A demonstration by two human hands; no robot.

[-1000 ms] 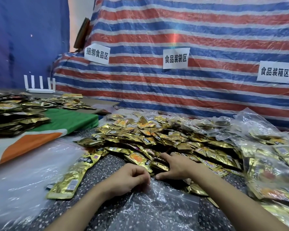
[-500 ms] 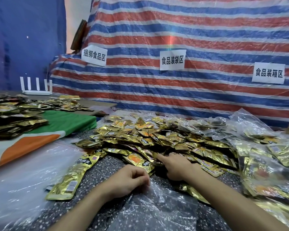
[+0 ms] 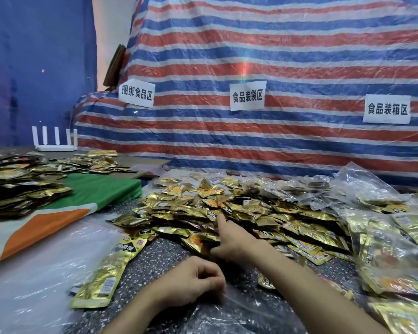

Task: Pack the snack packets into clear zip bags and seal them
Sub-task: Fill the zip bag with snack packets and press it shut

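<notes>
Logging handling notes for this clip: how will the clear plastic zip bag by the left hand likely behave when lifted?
Probably floppy: the clear plastic zip bag lies wrinkled and limp at the left hand. Likely very light, since it looks thin and seems empty. Its glossy film may slip in a loose grip.

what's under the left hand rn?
A clear zip bag lying on the speckled table; the left hand pinches its edge. No packets show through the visible plastic; what lies beneath the palm is covered.
</notes>
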